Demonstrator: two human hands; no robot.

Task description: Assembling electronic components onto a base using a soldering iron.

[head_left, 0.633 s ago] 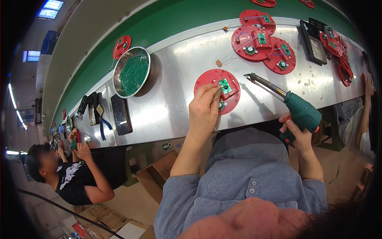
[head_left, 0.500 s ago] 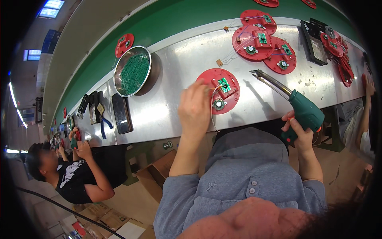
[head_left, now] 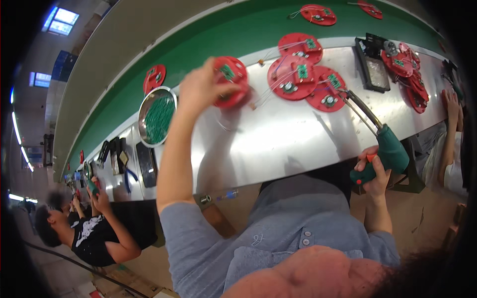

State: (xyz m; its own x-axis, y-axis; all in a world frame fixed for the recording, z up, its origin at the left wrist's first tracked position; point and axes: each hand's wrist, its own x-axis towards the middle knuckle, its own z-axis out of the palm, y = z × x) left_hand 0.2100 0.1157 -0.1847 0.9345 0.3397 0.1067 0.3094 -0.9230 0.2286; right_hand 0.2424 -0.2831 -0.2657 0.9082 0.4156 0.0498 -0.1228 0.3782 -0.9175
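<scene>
Working over a long steel bench (head_left: 298, 144), bordered beyond the left fingers by a green strip (head_left: 198, 44). Clasping with the right hand (head_left: 375, 174) the handle of a green soldering gun (head_left: 394, 149), fingers wrapped around it, close to a red trigger. Pointing the long metal tip away from these fingers, toward three overlapping red discs (head_left: 278, 82); impossible to tell if touching the nearest one. Having just to the left of the left forearm a round metal bowl (head_left: 160, 91), filled with green wires (head_left: 159, 119). Grasping with the left hand (head_left: 201, 89) another red disc (head_left: 239, 79), slightly blurred, by its left edge, thumb laid across its lower part. Located thus right at the left fingers, near the far side of the bench. Showing beside these fingertips, on the same disc, a small green circuit board (head_left: 227, 72).
</scene>
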